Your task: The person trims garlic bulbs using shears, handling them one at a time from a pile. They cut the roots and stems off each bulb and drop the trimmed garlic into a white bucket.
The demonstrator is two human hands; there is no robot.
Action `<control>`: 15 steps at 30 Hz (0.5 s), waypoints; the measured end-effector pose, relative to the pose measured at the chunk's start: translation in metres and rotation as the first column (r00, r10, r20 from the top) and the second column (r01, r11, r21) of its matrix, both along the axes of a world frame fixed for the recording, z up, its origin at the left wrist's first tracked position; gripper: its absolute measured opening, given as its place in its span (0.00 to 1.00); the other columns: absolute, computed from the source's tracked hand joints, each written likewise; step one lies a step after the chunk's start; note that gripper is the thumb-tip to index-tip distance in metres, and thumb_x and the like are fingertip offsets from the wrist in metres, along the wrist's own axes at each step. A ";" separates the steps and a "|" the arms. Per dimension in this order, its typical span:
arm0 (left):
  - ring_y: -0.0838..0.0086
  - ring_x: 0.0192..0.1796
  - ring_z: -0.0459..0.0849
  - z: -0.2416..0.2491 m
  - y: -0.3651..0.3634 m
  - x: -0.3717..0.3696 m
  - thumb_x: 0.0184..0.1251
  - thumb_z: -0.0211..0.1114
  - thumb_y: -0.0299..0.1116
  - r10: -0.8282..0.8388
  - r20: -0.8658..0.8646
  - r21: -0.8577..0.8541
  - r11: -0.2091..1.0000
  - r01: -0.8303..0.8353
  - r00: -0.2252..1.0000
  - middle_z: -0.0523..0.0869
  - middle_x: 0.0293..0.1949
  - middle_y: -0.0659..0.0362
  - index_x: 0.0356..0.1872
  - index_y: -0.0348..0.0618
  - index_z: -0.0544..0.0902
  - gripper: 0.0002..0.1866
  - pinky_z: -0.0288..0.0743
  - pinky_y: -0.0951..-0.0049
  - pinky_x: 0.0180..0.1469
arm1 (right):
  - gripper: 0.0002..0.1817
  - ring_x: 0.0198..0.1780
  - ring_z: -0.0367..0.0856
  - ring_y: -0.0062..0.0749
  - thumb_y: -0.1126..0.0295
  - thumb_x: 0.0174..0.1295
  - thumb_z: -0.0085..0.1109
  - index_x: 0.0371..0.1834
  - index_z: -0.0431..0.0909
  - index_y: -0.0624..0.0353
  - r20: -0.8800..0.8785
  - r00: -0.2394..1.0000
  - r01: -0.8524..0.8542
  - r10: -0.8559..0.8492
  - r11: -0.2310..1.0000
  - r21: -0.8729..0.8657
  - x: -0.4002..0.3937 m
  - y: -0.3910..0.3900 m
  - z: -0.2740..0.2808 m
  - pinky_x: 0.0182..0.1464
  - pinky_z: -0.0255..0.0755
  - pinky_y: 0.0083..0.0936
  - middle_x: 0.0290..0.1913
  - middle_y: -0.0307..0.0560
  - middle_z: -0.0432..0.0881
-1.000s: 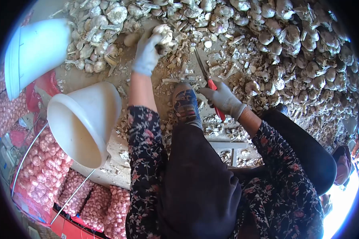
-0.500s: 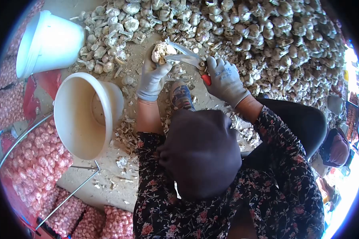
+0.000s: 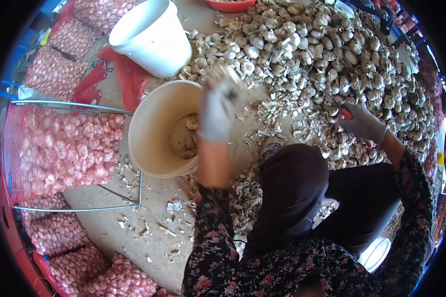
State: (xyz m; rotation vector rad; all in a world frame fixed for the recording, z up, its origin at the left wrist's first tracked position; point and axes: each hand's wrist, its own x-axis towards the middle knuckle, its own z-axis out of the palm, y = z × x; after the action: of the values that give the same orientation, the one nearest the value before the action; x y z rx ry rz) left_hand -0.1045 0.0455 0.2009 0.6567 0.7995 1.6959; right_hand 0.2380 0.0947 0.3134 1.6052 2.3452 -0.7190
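My left hand (image 3: pixel 217 116), in a grey glove, is smeared by motion beside the right rim of a white bucket (image 3: pixel 141 143). Its fingers overlap the near edge of the garlic heap (image 3: pixel 302 54), and I cannot make out whether they hold anything. Inside the bucket lie a few pale pieces that look like garlic (image 3: pixel 191 122). Over on the right, my gloved right hand (image 3: pixel 364 123) is closed around pruning shears, whose red handle (image 3: pixel 347 114) shows at the fingers. The blades cannot be told apart from the garlic behind them.
A second white bucket (image 3: pixel 156 42) stands tilted at the back left. Net sacks of garlic (image 3: pixel 67 148) line the left side, with a metal frame (image 3: pixel 79 210) around one. Stem and skin scraps (image 3: pixel 302 121) litter the floor. A red basin (image 3: pixel 230 5) is at the top.
The view has swung left. My left hand has left the shears' blades and moved to the bucket; the garlic bulb it held is no longer distinct. My right hand has drawn away rightward with the shears.
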 end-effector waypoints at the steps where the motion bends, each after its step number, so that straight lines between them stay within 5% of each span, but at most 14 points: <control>1: 0.77 0.24 0.72 0.046 0.023 -0.014 0.59 0.57 0.30 0.138 0.083 0.142 0.979 -0.148 0.987 0.75 0.23 0.61 0.22 0.45 0.71 0.07 0.71 0.79 0.25 | 0.17 0.31 0.78 0.38 0.60 0.54 0.58 0.38 0.72 0.62 0.009 0.995 0.104 -0.104 0.987 -0.123 -0.011 0.003 0.013 0.36 0.72 0.36 0.28 0.51 0.78; 2: 0.75 0.27 0.76 0.072 0.049 -0.050 0.58 0.59 0.30 0.049 0.208 0.219 0.971 -0.095 0.977 0.76 0.24 0.59 0.23 0.42 0.72 0.07 0.74 0.77 0.26 | 0.17 0.31 0.78 0.38 0.60 0.54 0.58 0.38 0.72 0.62 0.007 0.995 0.099 -0.099 0.986 -0.131 -0.011 0.006 0.010 0.36 0.72 0.36 0.28 0.51 0.78; 3: 0.72 0.31 0.80 0.104 0.079 -0.079 0.56 0.61 0.28 0.194 0.260 0.097 0.969 -0.225 0.946 0.79 0.26 0.57 0.25 0.40 0.74 0.06 0.77 0.75 0.29 | 0.16 0.30 0.76 0.34 0.60 0.54 0.59 0.38 0.73 0.62 -0.051 0.987 0.146 -0.155 0.979 -0.140 -0.011 0.013 0.004 0.35 0.72 0.34 0.27 0.49 0.77; 4: 0.70 0.34 0.82 0.115 0.112 -0.128 0.56 0.61 0.26 0.162 0.249 0.130 0.971 -0.199 0.955 0.81 0.29 0.55 0.27 0.37 0.75 0.04 0.78 0.74 0.30 | 0.16 0.28 0.75 0.29 0.60 0.54 0.59 0.37 0.73 0.63 -0.107 0.973 0.189 -0.206 0.970 -0.150 -0.009 0.022 -0.004 0.33 0.71 0.32 0.26 0.48 0.76; 6: 0.68 0.46 0.76 0.129 0.133 -0.191 0.60 0.58 0.42 0.196 0.163 -0.105 0.978 -0.181 0.967 0.81 0.34 0.66 0.29 0.59 0.78 0.05 0.74 0.60 0.41 | 0.16 0.27 0.72 0.26 0.60 0.56 0.59 0.37 0.73 0.63 -0.137 0.989 0.046 -0.047 0.999 -0.011 -0.007 0.038 -0.025 0.30 0.70 0.30 0.25 0.45 0.76; 8: 0.63 0.48 0.75 0.077 0.159 -0.294 0.52 0.64 0.45 -0.199 0.241 -0.102 0.968 0.229 0.950 0.83 0.43 0.60 0.41 0.56 0.80 0.15 0.69 0.59 0.50 | 0.16 0.27 0.69 0.20 0.61 0.57 0.61 0.37 0.72 0.63 -0.230 0.970 0.065 -0.077 0.996 -0.057 -0.011 0.048 -0.042 0.28 0.66 0.24 0.26 0.35 0.73; 9: 0.66 0.42 0.81 0.120 0.116 -0.178 0.63 0.57 0.31 0.386 -0.022 -0.173 0.907 -0.383 0.922 0.81 0.37 0.52 0.41 0.35 0.77 0.10 0.81 0.68 0.46 | 0.15 0.27 0.68 0.19 0.62 0.58 0.61 0.38 0.73 0.63 -0.242 0.969 0.026 -0.051 0.994 -0.108 0.000 0.065 -0.069 0.27 0.65 0.23 0.26 0.36 0.73; 10: 0.68 0.41 0.81 0.110 0.098 -0.132 0.63 0.58 0.34 0.571 -0.196 -0.145 0.787 -0.599 0.797 0.81 0.39 0.52 0.42 0.35 0.77 0.13 0.79 0.70 0.45 | 0.14 0.27 0.67 0.18 0.63 0.58 0.60 0.39 0.74 0.63 -0.237 0.961 0.093 -0.144 0.972 -0.214 -0.005 0.070 -0.080 0.27 0.64 0.22 0.26 0.35 0.73; 11: 0.71 0.33 0.82 0.079 0.081 -0.110 0.58 0.61 0.29 0.433 -0.233 -0.051 0.889 -0.455 0.871 0.81 0.29 0.56 0.30 0.39 0.78 0.04 0.78 0.73 0.30 | 0.13 0.27 0.68 0.18 0.63 0.59 0.60 0.38 0.74 0.62 -0.237 0.954 0.124 -0.185 0.960 -0.249 -0.009 0.075 -0.095 0.27 0.65 0.22 0.26 0.36 0.73; 13: 0.77 0.36 0.82 -0.025 0.042 -0.042 0.60 0.62 0.37 0.212 -0.557 0.038 0.972 -0.230 0.803 0.81 0.28 0.62 0.36 0.42 0.80 0.09 0.76 0.77 0.36 | 0.13 0.27 0.68 0.17 0.63 0.59 0.59 0.38 0.74 0.61 -0.227 0.948 0.145 -0.222 0.938 -0.315 -0.022 0.072 -0.114 0.27 0.65 0.21 0.26 0.36 0.72; 14: 0.72 0.39 0.83 -0.073 0.024 -0.017 0.61 0.61 0.42 -0.116 -0.921 -0.131 0.991 -0.014 0.373 0.83 0.32 0.57 0.40 0.38 0.81 0.16 0.76 0.73 0.41 | 0.13 0.27 0.72 0.24 0.63 0.59 0.57 0.36 0.74 0.63 -0.210 0.961 0.102 -0.180 0.937 -0.336 -0.031 0.070 -0.116 0.29 0.68 0.26 0.25 0.40 0.75; 15: 0.62 0.44 0.82 -0.097 0.014 0.011 0.61 0.59 0.43 -0.500 -0.860 -0.482 0.862 0.155 0.103 0.83 0.40 0.49 0.41 0.35 0.81 0.19 0.75 0.66 0.48 | 0.13 0.26 0.76 0.30 0.63 0.58 0.55 0.34 0.74 0.65 -0.198 0.971 0.059 -0.134 0.937 -0.344 -0.035 0.073 -0.120 0.32 0.72 0.31 0.24 0.45 0.77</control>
State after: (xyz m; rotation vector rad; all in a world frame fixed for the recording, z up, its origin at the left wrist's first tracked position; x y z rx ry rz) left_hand -0.0936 0.0598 0.1043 1.6690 1.5960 0.4557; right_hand 0.2032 0.1680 0.1931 1.5624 2.1365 -1.3013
